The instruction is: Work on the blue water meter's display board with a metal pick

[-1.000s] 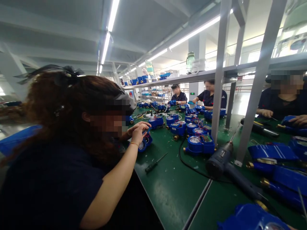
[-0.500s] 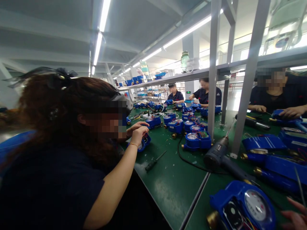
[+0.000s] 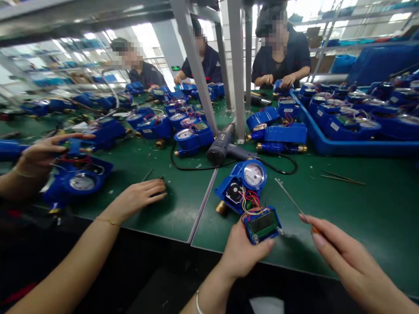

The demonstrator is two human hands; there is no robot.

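Observation:
My left hand (image 3: 244,250) is closed around a small blue display module (image 3: 262,225) with a green circuit board. Red and yellow wires (image 3: 250,198) run from the module to an opened blue water meter (image 3: 240,183), which rests on the table just beyond, its round dial facing up. My right hand (image 3: 343,253) grips a screwdriver (image 3: 293,200) by its orange handle. The thin shaft points up and left, toward the meter but apart from it.
A heat gun (image 3: 222,146) lies behind the meter by the metal posts. Tweezers (image 3: 343,178) and a blue tray (image 3: 356,147) of meters are at right. At left, a co-worker's hand (image 3: 140,198) reaches over the table beside another meter (image 3: 77,179). Several people sit opposite.
My view has swung right and down, bringing both my hands, the display module and the screwdriver into sight. The co-worker's near hand has come off their meter onto the table.

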